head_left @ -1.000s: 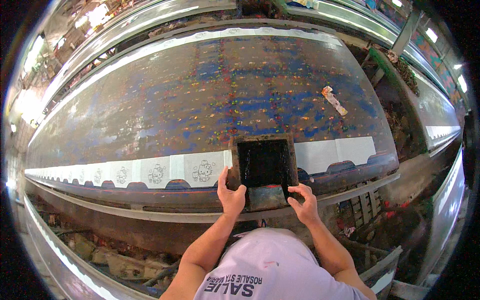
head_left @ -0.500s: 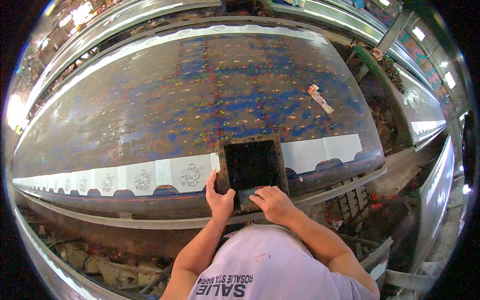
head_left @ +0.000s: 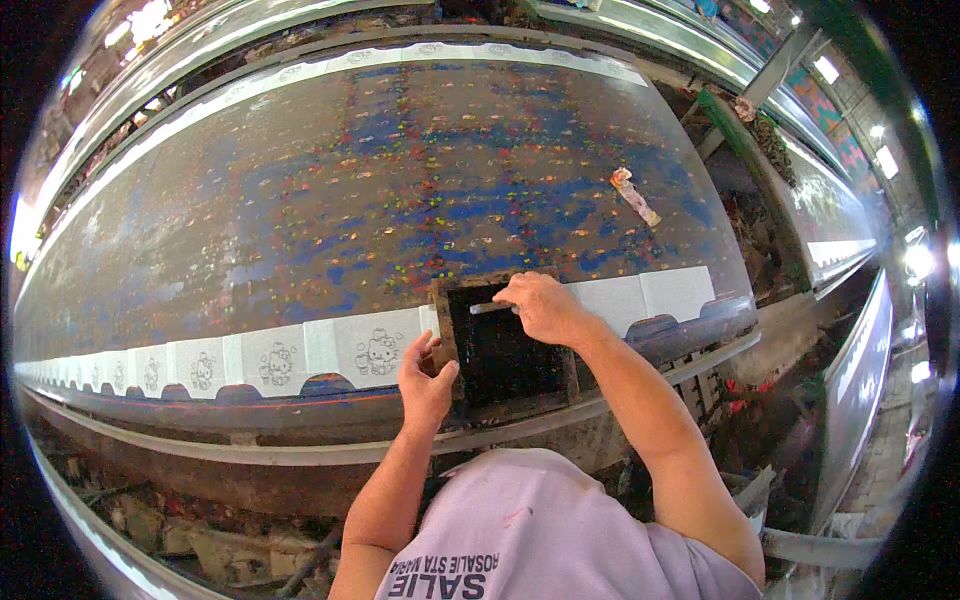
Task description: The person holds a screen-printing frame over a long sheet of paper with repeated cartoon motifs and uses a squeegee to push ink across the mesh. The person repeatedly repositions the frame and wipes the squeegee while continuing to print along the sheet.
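Observation:
A dark, square wooden-rimmed printing screen [head_left: 445, 330] lies over the white cloth strip at the near edge of the long table. My right hand [head_left: 545, 308] is closed on a small squeegee [head_left: 485, 309] at the screen's far end; its pale edge shows left of my fingers. At the screen's left side, my left hand [head_left: 425, 385] has its thumb and fingers apart, touching the rim. Left of the screen, white scalloped cloth pieces [head_left: 325, 345] carry black outline cartoon drawings [head_left: 383, 352]. To its right the cloth [head_left: 675, 292] is plain.
The dark table top [head_left: 400, 200] is speckled with blue, red and yellow paint. A crumpled stained rag [head_left: 635, 198] lies on its right part. Another white strip [head_left: 430, 52] runs along the far edge. A metal rail [head_left: 280, 455] follows the near edge; other long tables stand around.
My right hand has moved with the squeegee from the screen's near end to its far end. My left hand's fingers have loosened at the screen's left side.

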Demonstrator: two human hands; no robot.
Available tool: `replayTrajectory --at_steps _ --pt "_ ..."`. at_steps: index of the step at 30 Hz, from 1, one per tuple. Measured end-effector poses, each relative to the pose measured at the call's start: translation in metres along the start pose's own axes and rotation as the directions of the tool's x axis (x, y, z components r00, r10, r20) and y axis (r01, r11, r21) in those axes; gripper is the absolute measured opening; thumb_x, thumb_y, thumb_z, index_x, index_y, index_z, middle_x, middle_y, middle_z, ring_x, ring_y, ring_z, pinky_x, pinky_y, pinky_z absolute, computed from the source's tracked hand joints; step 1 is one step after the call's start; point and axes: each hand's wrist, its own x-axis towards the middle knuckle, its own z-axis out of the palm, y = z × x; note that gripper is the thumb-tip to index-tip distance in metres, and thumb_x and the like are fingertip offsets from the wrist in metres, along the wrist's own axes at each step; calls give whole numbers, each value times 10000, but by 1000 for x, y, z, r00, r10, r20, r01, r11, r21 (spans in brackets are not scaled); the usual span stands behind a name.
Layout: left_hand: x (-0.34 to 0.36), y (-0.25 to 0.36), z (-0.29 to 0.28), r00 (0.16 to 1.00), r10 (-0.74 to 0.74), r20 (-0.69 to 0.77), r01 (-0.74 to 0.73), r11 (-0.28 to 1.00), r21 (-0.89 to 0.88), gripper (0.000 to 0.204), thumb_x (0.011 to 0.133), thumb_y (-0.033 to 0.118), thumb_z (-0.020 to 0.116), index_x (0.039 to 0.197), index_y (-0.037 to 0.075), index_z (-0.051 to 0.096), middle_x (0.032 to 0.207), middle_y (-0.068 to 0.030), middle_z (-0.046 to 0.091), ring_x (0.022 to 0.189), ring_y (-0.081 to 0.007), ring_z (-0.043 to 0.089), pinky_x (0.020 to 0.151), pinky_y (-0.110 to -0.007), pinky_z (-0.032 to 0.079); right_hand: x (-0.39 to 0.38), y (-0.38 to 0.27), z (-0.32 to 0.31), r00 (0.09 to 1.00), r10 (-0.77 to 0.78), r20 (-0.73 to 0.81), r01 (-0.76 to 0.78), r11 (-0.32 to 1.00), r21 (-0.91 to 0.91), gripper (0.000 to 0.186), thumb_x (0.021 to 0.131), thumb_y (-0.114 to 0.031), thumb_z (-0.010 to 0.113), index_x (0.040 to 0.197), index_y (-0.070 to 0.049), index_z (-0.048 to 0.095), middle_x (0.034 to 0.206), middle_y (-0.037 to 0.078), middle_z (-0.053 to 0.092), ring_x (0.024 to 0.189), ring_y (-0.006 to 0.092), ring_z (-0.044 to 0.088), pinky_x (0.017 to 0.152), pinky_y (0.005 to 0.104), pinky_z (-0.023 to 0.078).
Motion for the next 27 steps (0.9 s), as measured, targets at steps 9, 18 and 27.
replayTrajectory --at_steps 9,18,27 --pt "2 11 1 997 -78 -1 78 997 1 730 896 -72 807 1584 25 585 1464 -159 711 1270 -236 695 1130 -388 552 -13 -5 21 984 -11 -179 8 1000 -18 441 882 11 636 1283 -81 795 1158 124 741 1140 368 682 1036 506 534" --pt "2 8 -1 999 -34 29 33 999 43 732 937 -67 787 1619 5 531 1507 -182 667 1268 -227 679 1116 -376 555 -65 -47 35 985 -15 -172 -2 995 -101 396 889 7 663 1250 -68 805 1177 112 758 1112 340 703 976 480 541" --pt "-12 0 7 984 161 -74 -145 972 187 714 964 4 790 1622 -7 513 1459 -199 683 1290 -264 675 1143 -403 530 -122 -92 52 985 -39 -169 21 994 -104 417 888 -41 692 1288 -76 801 1228 115 748 1157 322 706 1005 482 552"
